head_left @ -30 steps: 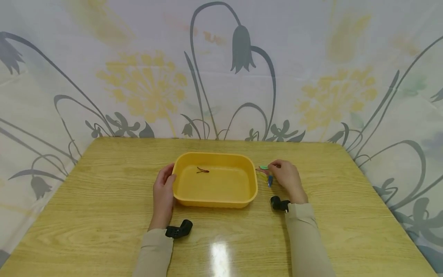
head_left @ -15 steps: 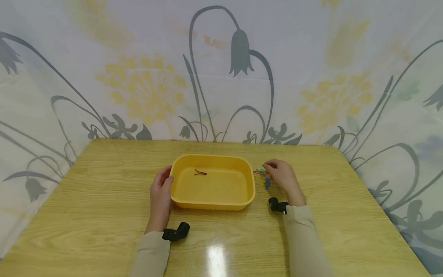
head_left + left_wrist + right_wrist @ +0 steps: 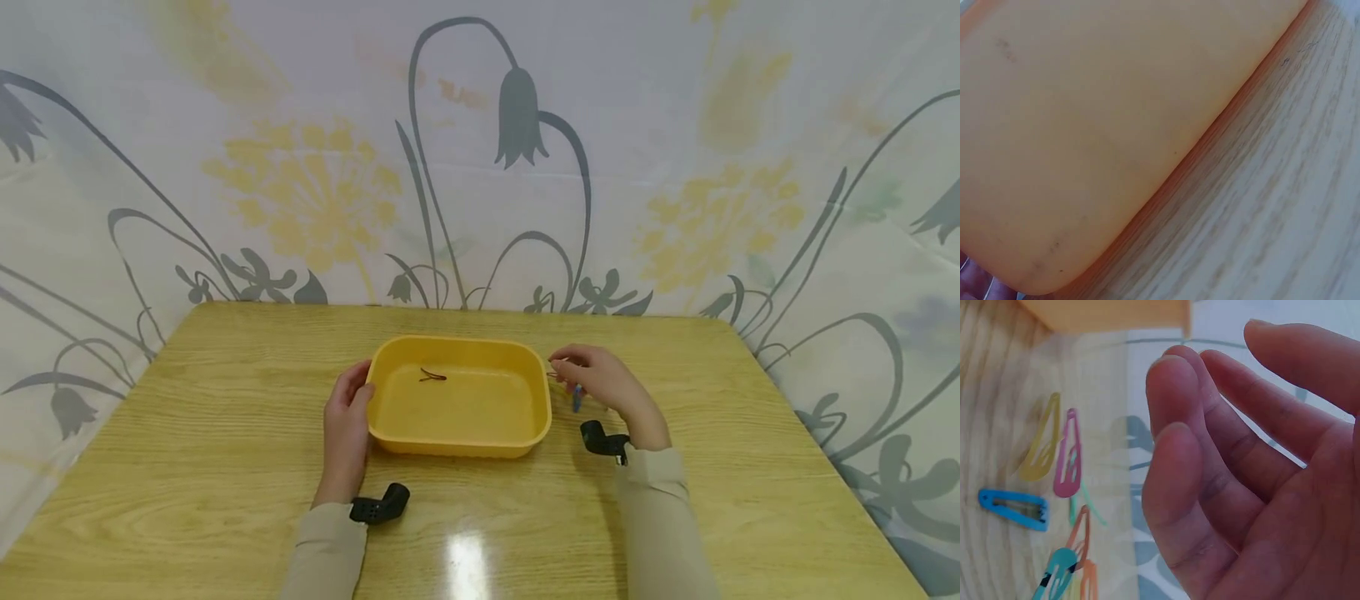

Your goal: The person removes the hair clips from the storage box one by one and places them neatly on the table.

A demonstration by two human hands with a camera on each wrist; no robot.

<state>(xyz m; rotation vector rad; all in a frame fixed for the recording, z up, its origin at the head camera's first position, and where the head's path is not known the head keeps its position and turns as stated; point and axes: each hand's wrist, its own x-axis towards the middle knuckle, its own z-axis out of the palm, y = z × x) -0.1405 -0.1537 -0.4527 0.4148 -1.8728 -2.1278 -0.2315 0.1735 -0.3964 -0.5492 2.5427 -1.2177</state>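
Note:
My left hand (image 3: 347, 429) grips the left wall of a yellow plastic tray (image 3: 461, 447), its thumb at the rim. A dark brown snap hair clip (image 3: 432, 376) lies inside the tray, towards the back left. My right hand (image 3: 603, 383) hovers beside the tray's right end, over a loose group of hair clips, which it partly hides in the head view. Nothing shows between its loosely bent fingers in the right wrist view. Near them lie a yellow clip (image 3: 1035, 465), a pink clip (image 3: 1068, 483), a blue clip (image 3: 1013, 508) and a teal clip (image 3: 1063, 559).
Orange-toned clips (image 3: 1089, 575) and a thin green one lie partly under the others. The wood-grain table (image 3: 247, 433) reaches back to a flower-patterned cloth (image 3: 315, 167). Black wrist cameras (image 3: 382, 504) sit on both wrists.
My right hand has moved left, closer to the tray's right end, and now covers the green clip that showed at its fingertips. The left hand keeps its hold on the tray.

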